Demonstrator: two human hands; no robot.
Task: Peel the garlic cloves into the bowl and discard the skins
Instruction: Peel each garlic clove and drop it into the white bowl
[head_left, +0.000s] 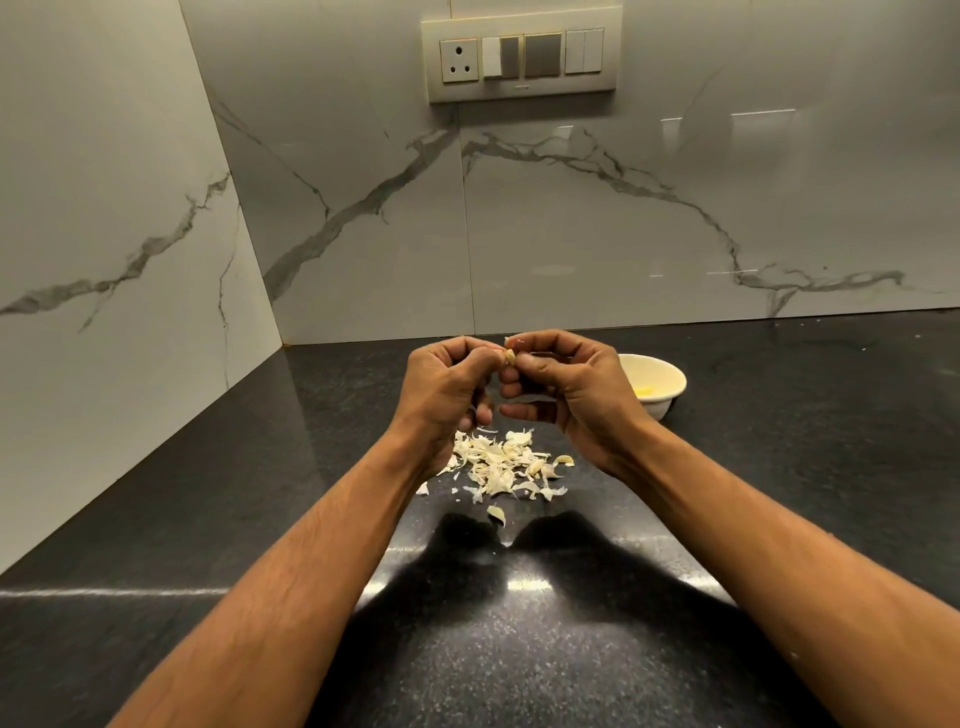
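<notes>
Nearest us on the dark counter (182, 519) lies one loose scrap of skin (496, 514), and just beyond it the heap of garlic skins (501, 467). Above that heap we hold both hands raised: our left hand (447, 389) and right hand (566, 384) curl their fingertips together, pinching one garlic clove (510, 356) between them. Behind our right hand sits the cream bowl (662, 387), near the marble wall (363, 208).

Glossy speckled stone countertop (208, 519), polished marble-look wall (571, 234), papery garlic skins (498, 467).
</notes>
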